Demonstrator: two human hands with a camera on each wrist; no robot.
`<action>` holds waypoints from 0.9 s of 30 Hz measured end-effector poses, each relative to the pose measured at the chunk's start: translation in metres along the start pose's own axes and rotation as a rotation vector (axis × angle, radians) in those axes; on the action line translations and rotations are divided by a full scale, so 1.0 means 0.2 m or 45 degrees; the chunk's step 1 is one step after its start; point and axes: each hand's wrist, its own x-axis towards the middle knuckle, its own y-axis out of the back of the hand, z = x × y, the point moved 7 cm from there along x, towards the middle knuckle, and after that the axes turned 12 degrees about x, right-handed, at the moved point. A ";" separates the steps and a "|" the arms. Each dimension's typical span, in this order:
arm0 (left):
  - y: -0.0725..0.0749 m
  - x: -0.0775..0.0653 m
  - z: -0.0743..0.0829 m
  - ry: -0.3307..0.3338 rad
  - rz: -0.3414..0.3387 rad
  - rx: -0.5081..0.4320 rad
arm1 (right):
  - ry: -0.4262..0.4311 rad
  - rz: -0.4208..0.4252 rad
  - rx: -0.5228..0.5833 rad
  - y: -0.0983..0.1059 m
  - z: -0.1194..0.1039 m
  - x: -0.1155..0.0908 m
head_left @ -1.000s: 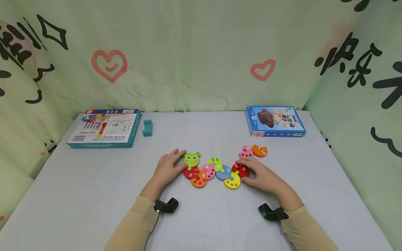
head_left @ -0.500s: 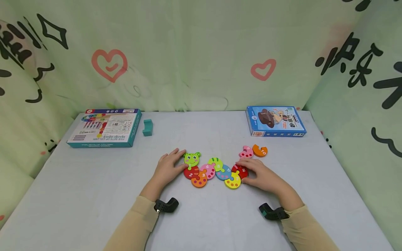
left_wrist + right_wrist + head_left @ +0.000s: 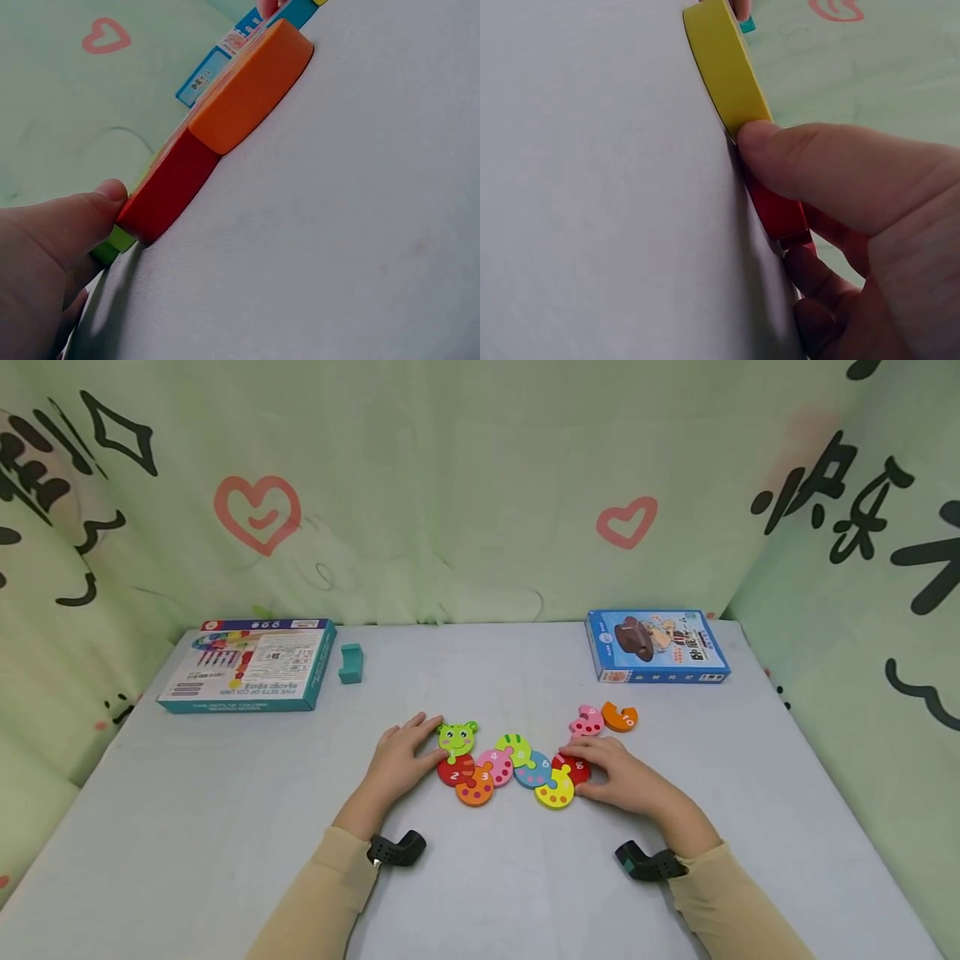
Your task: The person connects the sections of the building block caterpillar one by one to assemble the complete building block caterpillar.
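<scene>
A wooden caterpillar puzzle of numbered, interlocking pieces lies on the table in the head view. My left hand holds the green smiling head piece at the left end, thumb at its lower edge and index finger near its top. At the other end, my right hand pinches the red piece marked 8, partly covered by the fingers. Its thumb also touches the edge of the yellow piece. Between them sit red, orange, pink, green and blue pieces, joined in a zigzag.
Beyond my right hand lie a loose pink piece and an orange piece. A teal-edged box stands back left beside a small teal block. A blue box lies back right. A printed curtain surrounds the white table.
Both hands stay on the two ends of the caterpillar. The whole head view has shifted very slightly; no piece has visibly moved against the others.
</scene>
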 end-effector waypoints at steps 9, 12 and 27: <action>0.00 0.01 0.00 -0.009 0.004 -0.008 | -0.095 0.129 0.124 0.12 0.06 0.02; 0.00 0.01 -0.01 -0.004 -0.007 -0.016 | -0.113 0.170 0.072 0.15 0.07 0.06; -0.02 0.01 -0.02 -0.006 0.011 -0.019 | -0.052 0.246 -0.149 0.16 0.09 0.14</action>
